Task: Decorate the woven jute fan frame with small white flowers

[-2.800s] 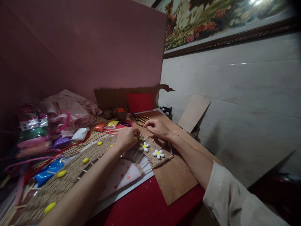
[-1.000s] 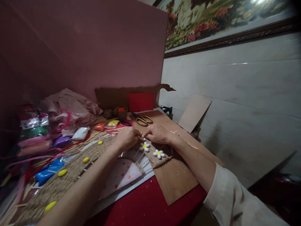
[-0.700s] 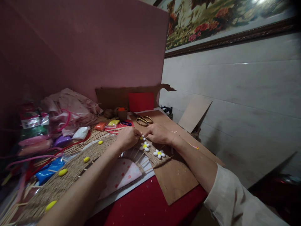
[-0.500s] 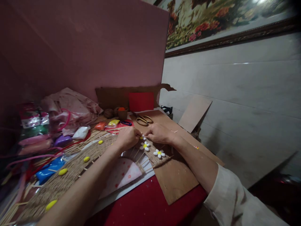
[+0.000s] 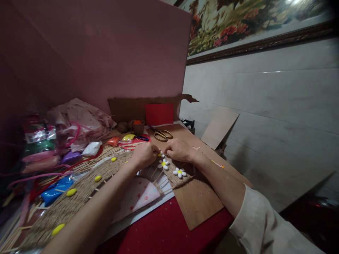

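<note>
A large fan-shaped piece woven of brown twine (image 5: 87, 187) over thin sticks lies on the table. Along its band sit several yellow clay ovals (image 5: 71, 192). Two white-petalled clay flowers with yellow centres, a nearer flower (image 5: 179, 172) and a farther flower (image 5: 164, 164), rest on its right end. My left hand (image 5: 145, 154) and my right hand (image 5: 178, 150) meet at a partly covered flower (image 5: 161, 154) just beyond these. The fingers of both hands are curled, with fingertips pressed close to its white petals. Whatever is pinched between them is too small and hidden to make out.
Gold-handled scissors (image 5: 162, 135) lie on brown board (image 5: 196, 201) behind my hands. A dark cutter (image 5: 141, 138) and bags of coloured clay, including a blue bag (image 5: 57, 190) and a white bag (image 5: 91, 149), lie to the left. Red cloth (image 5: 159, 229) covers the near edge.
Both hands stay at the same flower with almost no movement. My right fingers have shifted slightly, and the view has moved very little.
</note>
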### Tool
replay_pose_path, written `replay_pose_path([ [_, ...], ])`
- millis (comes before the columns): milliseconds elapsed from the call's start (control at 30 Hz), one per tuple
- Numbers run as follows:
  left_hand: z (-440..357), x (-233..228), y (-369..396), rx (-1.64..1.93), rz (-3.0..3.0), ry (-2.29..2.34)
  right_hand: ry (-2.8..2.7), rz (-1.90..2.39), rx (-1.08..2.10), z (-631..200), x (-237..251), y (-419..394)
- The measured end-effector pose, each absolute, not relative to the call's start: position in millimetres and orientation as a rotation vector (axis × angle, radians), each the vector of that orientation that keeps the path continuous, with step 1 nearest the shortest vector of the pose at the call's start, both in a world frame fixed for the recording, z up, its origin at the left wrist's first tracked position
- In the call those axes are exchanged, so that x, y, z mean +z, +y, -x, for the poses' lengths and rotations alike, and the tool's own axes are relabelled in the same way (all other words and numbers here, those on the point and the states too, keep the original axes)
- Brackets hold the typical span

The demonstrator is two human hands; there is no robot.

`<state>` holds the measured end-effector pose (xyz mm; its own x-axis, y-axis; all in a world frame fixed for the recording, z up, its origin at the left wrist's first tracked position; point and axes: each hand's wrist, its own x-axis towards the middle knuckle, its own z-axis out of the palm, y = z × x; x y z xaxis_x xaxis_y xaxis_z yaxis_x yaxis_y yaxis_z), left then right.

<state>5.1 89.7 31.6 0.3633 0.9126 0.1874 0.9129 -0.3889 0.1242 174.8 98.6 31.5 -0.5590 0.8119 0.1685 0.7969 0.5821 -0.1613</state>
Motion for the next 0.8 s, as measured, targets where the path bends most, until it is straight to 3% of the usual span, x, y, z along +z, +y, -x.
replay_pose_path([
  [800, -5.4, 31.5, 90.0, -0.395, 2.549, -1.781, -2.561, 1.333, 0.116, -172.1, 15.2, 110.9],
])
